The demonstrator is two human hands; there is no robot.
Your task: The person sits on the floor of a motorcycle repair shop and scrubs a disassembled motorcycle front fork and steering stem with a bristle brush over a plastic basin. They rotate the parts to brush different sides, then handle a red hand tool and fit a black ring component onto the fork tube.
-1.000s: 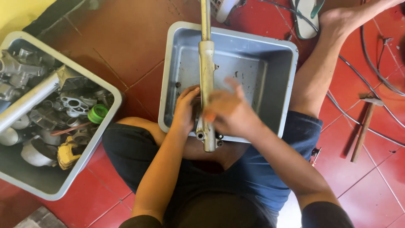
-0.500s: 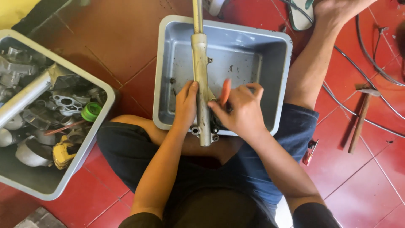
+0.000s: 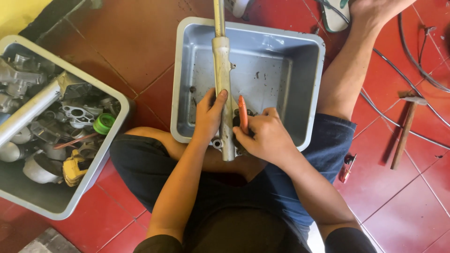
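1. The person is sitting on the red tiled floor (image 3: 140,56), and a long silver metal tube (image 3: 223,84) is lying across the near rim of the grey tub (image 3: 309,93), its lower end resting over the lap.
2. The left hand (image 3: 208,117) is clasping the metal tube on its left side, fingers wrapped around it, probably to keep it from rolling.
3. The right hand (image 3: 265,136) is clenched around a tool with an orange handle (image 3: 242,112), which is standing just to the right of the metal tube and pointing at its lower end.
4. The grey tub is sitting directly under the metal tube, so it seems placed to catch dirt or small parts.
5. A second tub of metal parts (image 3: 56,131) is lying well to the left of the grey tub.
6. A hammer (image 3: 405,126) is lying well to the right of the grey tub.
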